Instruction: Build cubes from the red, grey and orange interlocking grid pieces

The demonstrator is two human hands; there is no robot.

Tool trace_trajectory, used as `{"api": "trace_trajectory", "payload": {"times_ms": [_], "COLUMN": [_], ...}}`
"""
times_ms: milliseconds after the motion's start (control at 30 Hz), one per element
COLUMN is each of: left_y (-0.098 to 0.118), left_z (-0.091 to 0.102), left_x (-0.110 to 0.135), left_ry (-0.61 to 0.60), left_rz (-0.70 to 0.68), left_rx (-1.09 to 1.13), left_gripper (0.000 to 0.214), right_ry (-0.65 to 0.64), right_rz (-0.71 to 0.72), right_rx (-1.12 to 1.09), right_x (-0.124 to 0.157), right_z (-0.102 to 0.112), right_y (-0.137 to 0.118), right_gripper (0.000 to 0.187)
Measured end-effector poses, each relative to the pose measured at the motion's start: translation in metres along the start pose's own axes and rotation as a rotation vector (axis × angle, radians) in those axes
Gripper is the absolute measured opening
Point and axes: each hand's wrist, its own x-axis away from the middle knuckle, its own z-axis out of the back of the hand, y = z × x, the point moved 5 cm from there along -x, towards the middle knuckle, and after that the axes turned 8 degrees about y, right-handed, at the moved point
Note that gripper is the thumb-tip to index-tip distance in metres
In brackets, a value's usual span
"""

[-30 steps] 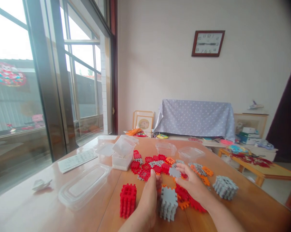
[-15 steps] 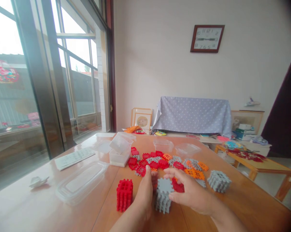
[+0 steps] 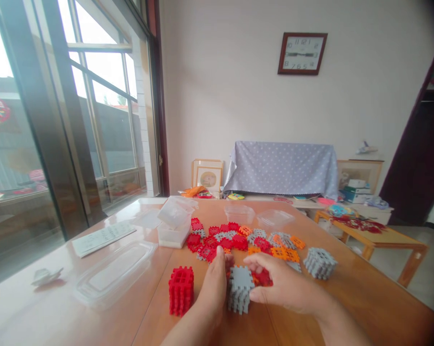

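A stack of grey interlocking plastic tiles [image 3: 240,283] stands on the table between my hands, with a solid square tile on top. Along its left side my left hand [image 3: 217,278] is held upright with straight fingers, close to or touching it. My right hand [image 3: 280,281] curves around the right side, fingers and thumb apart, the thumb tip at the stack's edge. Whether it presses there I cannot tell. Left of my left hand stands a stack of red tiles [image 3: 181,290]. Behind my hands lies a loose pile of red, grey and orange tiles [image 3: 238,240], partly hidden by them.
Another grey tile stack [image 3: 320,263] stands at the right. Clear plastic boxes [image 3: 174,235] are at the back left, near a large clear lid [image 3: 114,274], a printed sheet [image 3: 103,239] and a crumpled wrapper [image 3: 47,277]. More clear containers [image 3: 274,218] lie behind the pile.
The view has turned slightly right, so everything sits a little further left. My hands stay on both sides of the grey stack, with little visible movement.
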Motion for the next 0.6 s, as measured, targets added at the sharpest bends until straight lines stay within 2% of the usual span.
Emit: {"api": "trace_trajectory", "payload": {"times_ms": [133, 333, 467, 600], "left_y": [0.003, 0.004, 0.001, -0.006], "left_z": [-0.004, -0.005, -0.004, -0.006], "left_x": [0.002, 0.002, 0.000, -0.003], "left_ry": [-0.023, -0.026, -0.044, -0.087], "left_rz": [-0.089, -0.094, -0.068, -0.040], "left_rx": [-0.093, -0.134, -0.121, -0.026], "left_gripper": [0.080, 0.080, 0.084, 0.085], "right_ry": [0.024, 0.049, -0.061, -0.164], "right_rz": [0.040, 0.029, -0.025, -0.030], "right_rx": [0.072, 0.048, 0.003, 0.004], "right_x": [-0.001, 0.000, 0.003, 0.005], "right_z": [-0.005, 0.000, 0.005, 0.003], "right_y": [-0.003, 0.003, 0.006, 0.006], "right_gripper": [0.037, 0.041, 0.028, 0.029]}}
